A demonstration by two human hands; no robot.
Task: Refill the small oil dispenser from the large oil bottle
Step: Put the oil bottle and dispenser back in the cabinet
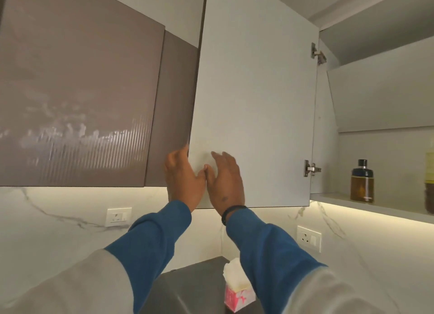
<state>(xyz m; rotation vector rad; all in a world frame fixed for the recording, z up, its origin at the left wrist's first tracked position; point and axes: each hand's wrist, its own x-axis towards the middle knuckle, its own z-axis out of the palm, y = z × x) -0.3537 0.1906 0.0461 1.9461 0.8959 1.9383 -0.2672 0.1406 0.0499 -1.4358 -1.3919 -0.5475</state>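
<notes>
An upper cabinet door [253, 90] stands swung open, its pale inner face toward me. My left hand [182, 179] grips the door's free edge, fingers hooked round it. My right hand [225, 182] lies flat with straight fingers on the door's inner face. On the cabinet's bottom shelf [340, 199] stands a small oil dispenser [362, 181] with amber oil and a dark cap. At the frame's right edge a large bottle [429, 179] with a yellow label shows only in part.
A closed brown ribbed cabinet [77, 90] hangs to the left. Marble backsplash carries two sockets [118, 217], [308, 238]. A pink tissue box [237, 292] stands on the dark counter [195, 283] below. The upper shelf [385, 97] of the open cabinet looks bare.
</notes>
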